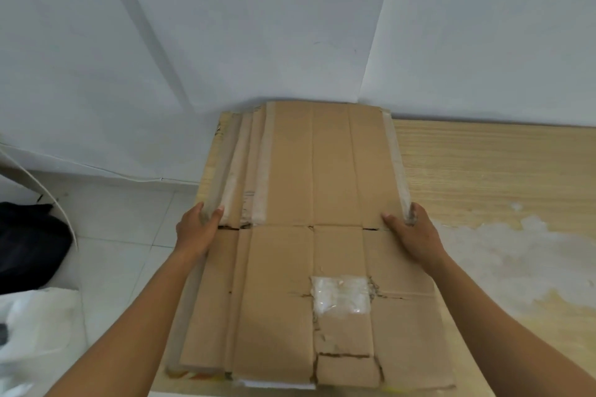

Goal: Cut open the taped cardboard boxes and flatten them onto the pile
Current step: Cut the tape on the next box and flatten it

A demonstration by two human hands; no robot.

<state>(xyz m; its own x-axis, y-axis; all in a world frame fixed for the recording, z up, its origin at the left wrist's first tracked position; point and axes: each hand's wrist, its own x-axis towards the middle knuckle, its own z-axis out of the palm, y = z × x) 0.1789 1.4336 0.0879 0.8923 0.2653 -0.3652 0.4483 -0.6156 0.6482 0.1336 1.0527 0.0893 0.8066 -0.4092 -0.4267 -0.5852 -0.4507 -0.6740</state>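
Note:
A pile of flattened brown cardboard boxes lies on the left part of a light wooden table, reaching back to the wall. Strips of clear tape run along the long edges, and a clear tape patch sits near the front. My left hand grips the pile's left edge, thumb on top. My right hand grips the right edge at about the same depth, thumb on the top sheet. No knife or cutter is in view.
White walls meet in a corner right behind the pile. The table top has a worn whitish patch to the right. On the tiled floor at the left lie a black bag, a white plastic bag and a white cable.

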